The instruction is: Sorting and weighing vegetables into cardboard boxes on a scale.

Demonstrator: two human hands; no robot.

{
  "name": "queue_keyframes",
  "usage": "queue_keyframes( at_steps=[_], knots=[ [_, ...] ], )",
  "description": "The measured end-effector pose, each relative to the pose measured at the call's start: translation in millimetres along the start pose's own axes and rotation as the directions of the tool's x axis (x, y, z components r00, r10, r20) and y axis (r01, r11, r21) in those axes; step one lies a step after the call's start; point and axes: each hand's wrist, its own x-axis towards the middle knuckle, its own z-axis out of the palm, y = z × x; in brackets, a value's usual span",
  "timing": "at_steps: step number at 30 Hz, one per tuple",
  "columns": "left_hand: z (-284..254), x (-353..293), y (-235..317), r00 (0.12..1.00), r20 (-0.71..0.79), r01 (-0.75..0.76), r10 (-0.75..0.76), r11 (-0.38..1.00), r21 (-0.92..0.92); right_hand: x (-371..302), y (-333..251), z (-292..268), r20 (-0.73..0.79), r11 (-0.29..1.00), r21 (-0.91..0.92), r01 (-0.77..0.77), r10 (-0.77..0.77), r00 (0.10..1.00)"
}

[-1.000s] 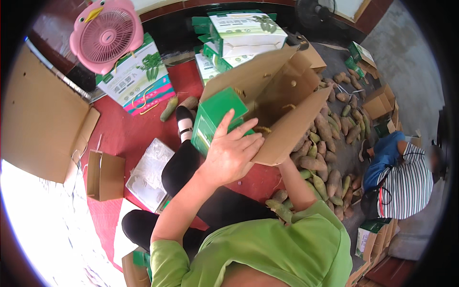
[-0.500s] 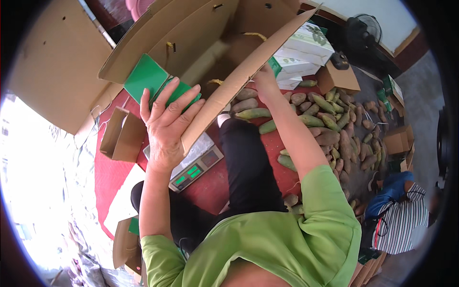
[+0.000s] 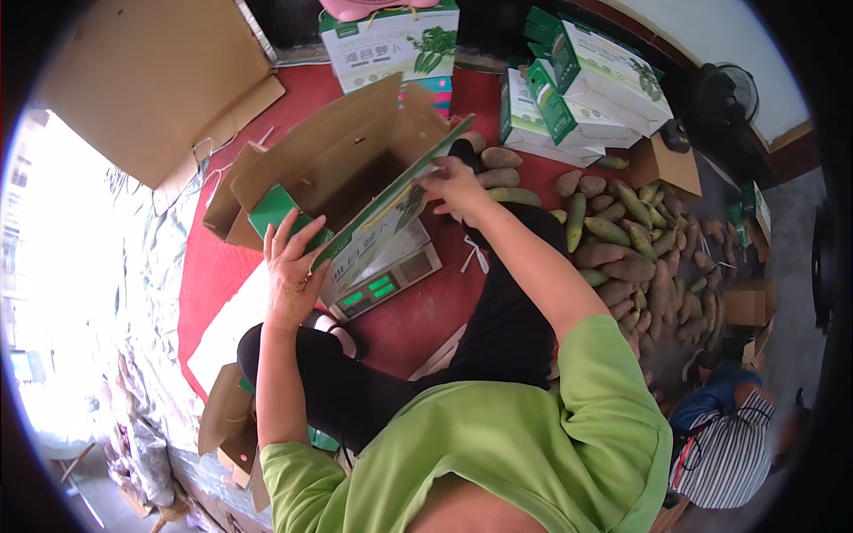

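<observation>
An open cardboard carton (image 3: 378,164), brown inside and printed white and green outside, is held tilted between my hands. My left hand (image 3: 289,280) grips its near left corner, fingers spread over a green flap (image 3: 277,206) and thumb by the panel's edge. My right hand (image 3: 455,188) is closed on the right end of the raised near panel (image 3: 382,235). Directly beneath is a digital scale (image 3: 391,282) with lit green displays; the carton hides most of its top. Whether the carton rests on the scale, I cannot tell.
To the right lies a heap of long green and brown root vegetables (image 3: 631,231). Printed white and green cartons (image 3: 577,84) are stacked behind it, near a black fan (image 3: 724,93). Another printed carton (image 3: 391,44) stands at the back. A person in a striped top (image 3: 724,449) is at lower right.
The carton has come down and away from me, over the scale, its near panel now showing the printed side. Both hands stay on it; my right hand has moved slightly left and nearer.
</observation>
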Motion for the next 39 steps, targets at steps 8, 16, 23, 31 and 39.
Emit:
queue_keyframes(
  at_steps=[8, 16, 23, 31, 39],
  knots=[
    [-14, -33, -8, 0.994, 0.046, 0.101, -0.102, 0.995, 0.022, -32, -32, -16, -0.108, 0.396, -0.777, 0.489, -0.850, 0.516],
    [-17, -49, -13, 0.986, 0.097, 0.119, -0.138, 0.977, 0.179, -18, -31, -21, 0.164, 0.222, -0.798, 0.560, -0.814, 0.557],
    [-36, -64, -14, 0.950, 0.048, 0.277, -0.308, 0.905, 0.324, -43, -28, -7, 0.208, 0.194, -0.783, 0.591, -0.814, 0.543],
    [-30, -63, -22, 0.903, -0.145, 0.430, -0.405, 0.839, 0.334, -51, -20, -6, 0.167, 0.423, -0.634, 0.647, -0.743, 0.649],
    [-21, -40, -13, 0.868, -0.199, 0.490, -0.454, 0.722, 0.489, -48, -17, 1, 0.102, 0.430, -0.627, 0.649, -0.781, 0.616]
  ],
)
